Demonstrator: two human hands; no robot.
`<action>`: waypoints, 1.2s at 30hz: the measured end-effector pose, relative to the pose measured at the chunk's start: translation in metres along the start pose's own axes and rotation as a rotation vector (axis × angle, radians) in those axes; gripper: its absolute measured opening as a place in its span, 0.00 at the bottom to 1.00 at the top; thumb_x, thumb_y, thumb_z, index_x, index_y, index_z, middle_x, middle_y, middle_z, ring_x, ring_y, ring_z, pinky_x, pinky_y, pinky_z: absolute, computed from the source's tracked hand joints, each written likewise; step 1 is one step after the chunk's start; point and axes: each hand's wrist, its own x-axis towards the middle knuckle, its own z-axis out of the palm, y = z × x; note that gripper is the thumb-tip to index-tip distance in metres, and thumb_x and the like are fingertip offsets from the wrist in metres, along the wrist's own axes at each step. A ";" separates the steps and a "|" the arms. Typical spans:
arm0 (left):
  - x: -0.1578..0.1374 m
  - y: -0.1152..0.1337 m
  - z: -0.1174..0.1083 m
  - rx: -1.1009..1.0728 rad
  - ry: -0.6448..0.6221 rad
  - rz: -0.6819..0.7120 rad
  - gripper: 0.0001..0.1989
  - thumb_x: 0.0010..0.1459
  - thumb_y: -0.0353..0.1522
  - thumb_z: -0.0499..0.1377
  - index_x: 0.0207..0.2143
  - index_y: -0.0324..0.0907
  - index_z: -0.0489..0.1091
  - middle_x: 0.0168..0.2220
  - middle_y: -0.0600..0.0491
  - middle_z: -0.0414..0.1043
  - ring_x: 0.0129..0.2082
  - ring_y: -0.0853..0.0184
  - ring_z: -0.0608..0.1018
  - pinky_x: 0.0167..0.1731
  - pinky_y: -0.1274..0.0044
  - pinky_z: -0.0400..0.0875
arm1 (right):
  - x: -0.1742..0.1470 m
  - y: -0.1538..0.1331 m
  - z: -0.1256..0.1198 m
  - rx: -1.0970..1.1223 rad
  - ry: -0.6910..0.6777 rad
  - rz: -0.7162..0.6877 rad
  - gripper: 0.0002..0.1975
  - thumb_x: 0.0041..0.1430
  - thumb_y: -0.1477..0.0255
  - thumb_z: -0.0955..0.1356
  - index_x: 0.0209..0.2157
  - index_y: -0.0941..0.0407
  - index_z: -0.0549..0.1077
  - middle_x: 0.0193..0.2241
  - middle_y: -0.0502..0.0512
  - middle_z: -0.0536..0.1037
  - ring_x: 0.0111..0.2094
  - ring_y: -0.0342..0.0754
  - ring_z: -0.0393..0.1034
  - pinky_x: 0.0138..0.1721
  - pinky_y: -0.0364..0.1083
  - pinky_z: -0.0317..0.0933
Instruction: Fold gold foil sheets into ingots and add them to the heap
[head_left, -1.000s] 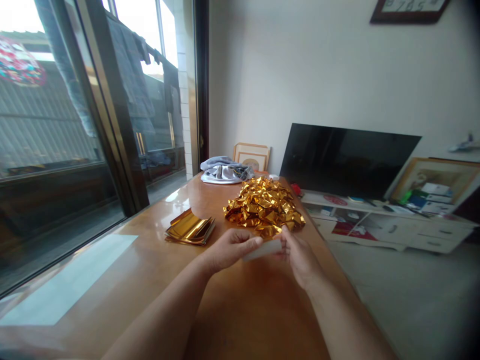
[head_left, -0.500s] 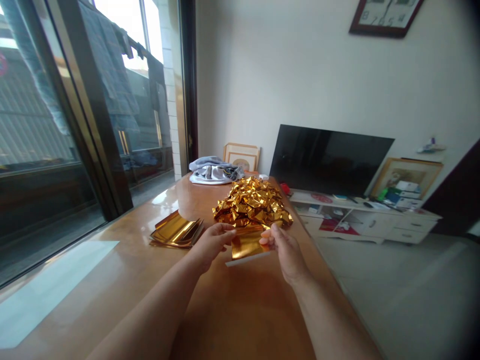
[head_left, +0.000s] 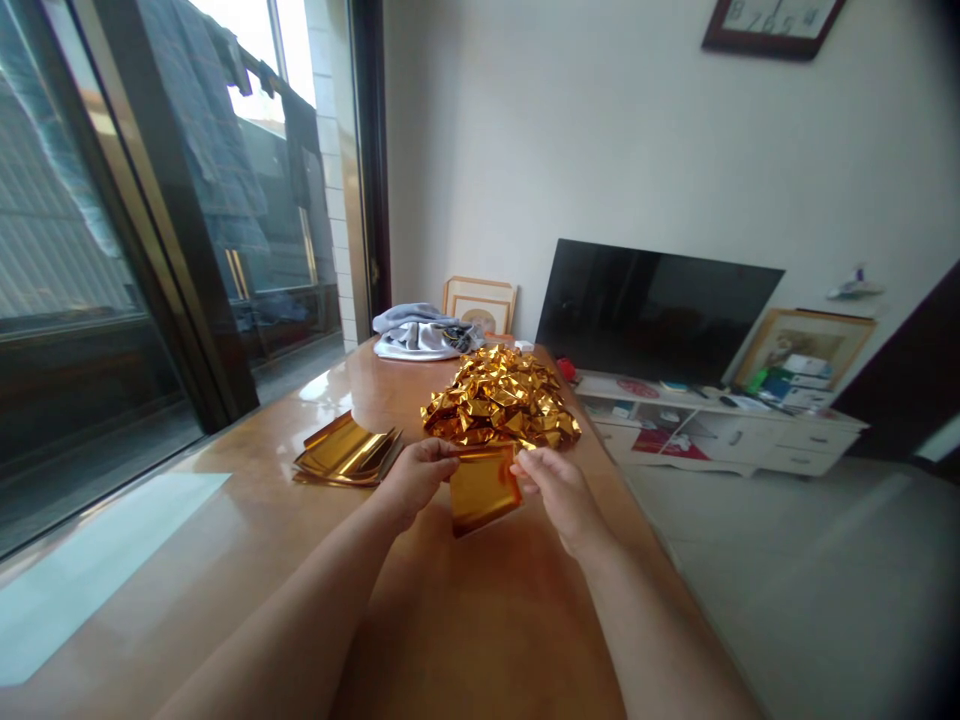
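So, my read on progress: pile of shaped gold pieces (head_left: 510,390) looks like finished output, a big batch; stack of gold sheets (head_left: 341,450) looks unworked, count unclear. Gold sheet (head_left: 486,492) in work is mostly flat, so barely begun.

Hands apart, sheet spanning the gap: left hand (head_left: 414,480) pinches its upper left corner, right hand (head_left: 562,490) pinches near its upper right. It's over the table (head_left: 480,625), just on the near side of the pile, right of the stack; can't tell if it touches down.

Gold face toward wearer, free edge pointing down and nearer, lower left corner lowest. Near square, so long axis unclear.
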 end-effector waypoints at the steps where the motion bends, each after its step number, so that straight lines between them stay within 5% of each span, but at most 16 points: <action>1: 0.000 0.000 0.000 0.000 -0.007 0.004 0.07 0.46 0.33 0.63 0.29 0.39 0.72 0.26 0.56 0.70 0.24 0.72 0.66 0.27 0.78 0.58 | 0.000 -0.001 0.000 -0.024 0.009 0.006 0.20 0.56 0.52 0.70 0.34 0.57 0.75 0.34 0.56 0.79 0.37 0.50 0.71 0.36 0.45 0.63; 8: 0.007 0.001 -0.010 -0.031 0.005 0.073 0.10 0.48 0.36 0.65 0.32 0.40 0.72 0.26 0.57 0.70 0.25 0.73 0.66 0.27 0.79 0.59 | 0.000 -0.002 0.000 -0.082 0.035 0.113 0.19 0.52 0.56 0.71 0.36 0.57 0.74 0.23 0.48 0.72 0.25 0.44 0.63 0.27 0.43 0.56; 14: 0.008 0.009 -0.013 -0.119 0.039 0.116 0.14 0.50 0.38 0.66 0.34 0.40 0.71 0.23 0.59 0.65 0.20 0.76 0.62 0.22 0.80 0.54 | 0.002 -0.001 -0.003 -0.009 -0.062 0.197 0.16 0.47 0.62 0.74 0.36 0.58 0.77 0.27 0.51 0.77 0.26 0.44 0.67 0.27 0.42 0.56; 24: 0.003 0.038 -0.006 -0.053 -0.078 0.099 0.12 0.53 0.38 0.65 0.34 0.39 0.70 0.27 0.53 0.73 0.28 0.70 0.74 0.28 0.79 0.63 | 0.009 0.014 -0.007 0.043 -0.078 0.158 0.09 0.48 0.66 0.71 0.24 0.59 0.76 0.20 0.53 0.76 0.23 0.44 0.66 0.24 0.41 0.55; 28: -0.002 0.048 -0.011 0.003 -0.172 0.109 0.11 0.52 0.36 0.66 0.35 0.39 0.72 0.32 0.51 0.75 0.31 0.69 0.75 0.32 0.78 0.66 | 0.011 0.018 -0.007 0.106 -0.024 0.237 0.09 0.48 0.67 0.70 0.28 0.59 0.76 0.23 0.56 0.79 0.16 0.40 0.60 0.18 0.40 0.50; 36: -0.033 0.040 -0.013 0.063 -0.277 0.288 0.11 0.56 0.36 0.63 0.39 0.40 0.73 0.40 0.47 0.77 0.40 0.62 0.77 0.43 0.71 0.70 | 0.013 0.020 0.003 0.241 0.009 0.270 0.12 0.51 0.64 0.70 0.33 0.58 0.76 0.25 0.57 0.79 0.23 0.48 0.73 0.23 0.45 0.66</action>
